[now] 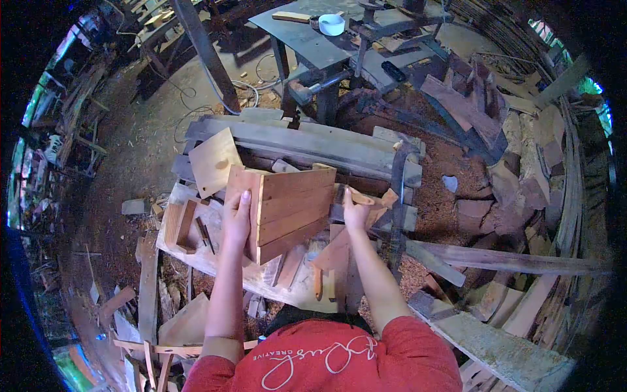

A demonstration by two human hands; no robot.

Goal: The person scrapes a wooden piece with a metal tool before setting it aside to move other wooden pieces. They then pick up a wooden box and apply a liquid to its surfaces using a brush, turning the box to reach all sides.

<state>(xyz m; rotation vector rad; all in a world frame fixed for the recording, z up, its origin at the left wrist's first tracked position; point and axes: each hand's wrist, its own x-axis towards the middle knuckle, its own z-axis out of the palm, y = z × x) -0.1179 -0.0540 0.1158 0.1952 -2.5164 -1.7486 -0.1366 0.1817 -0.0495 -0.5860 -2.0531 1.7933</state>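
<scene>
My left hand (pixel 236 219) is closed on the left end of a wooden box (pixel 294 206) built from reddish slats, its thumb lying on the end board. The box is held tilted over the workbench, its slatted side facing me. In my right hand (pixel 354 214) is a brush (pixel 361 198) with a wooden handle, its dark end pointing at the box's right edge. A pale square board (pixel 214 162) leans behind the box at the left. Beneath it, several offcuts lie on the bench top (pixel 222 266).
A small wooden frame (pixel 186 225) sits at the bench's left end. Behind the bench stands a dark metal table (pixel 297 39) carrying a white bowl (pixel 332 25). Scrap wood (pixel 503 300) piles up at the right. A hammer (pixel 317 87) lies beyond the bench.
</scene>
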